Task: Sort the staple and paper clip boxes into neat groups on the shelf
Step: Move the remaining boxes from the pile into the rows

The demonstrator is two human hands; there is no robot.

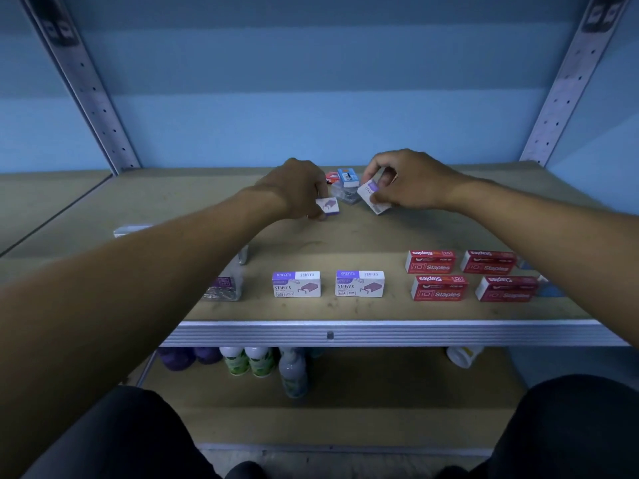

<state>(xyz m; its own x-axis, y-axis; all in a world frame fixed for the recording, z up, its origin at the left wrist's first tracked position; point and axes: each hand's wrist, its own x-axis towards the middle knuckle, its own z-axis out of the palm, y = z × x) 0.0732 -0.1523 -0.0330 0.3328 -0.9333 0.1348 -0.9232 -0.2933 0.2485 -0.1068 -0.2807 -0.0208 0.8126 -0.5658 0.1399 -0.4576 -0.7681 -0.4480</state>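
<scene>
Blue wall panels rose behind a tan shelf [380, 236] framed by perforated metal uprights. At the left, half hidden under the forearm, sat a clear paper clip box [224, 288]. Farther back, the left hand [297, 188] pinched a small purple-and-white staple box [327, 205] down near the board. Just beside it, a clear box [347, 195] carried a blue box [348, 177], with a red one [331, 177] behind. The right hand [404, 181] gripped another purple-and-white box [372, 198], tilted, one corner near the shelf. Along the front stood two purple staple boxes [296, 284] side by side, then four red staple boxes [439, 288] grouped in two rows. Bottles [249, 361] stood on the lower shelf.
</scene>
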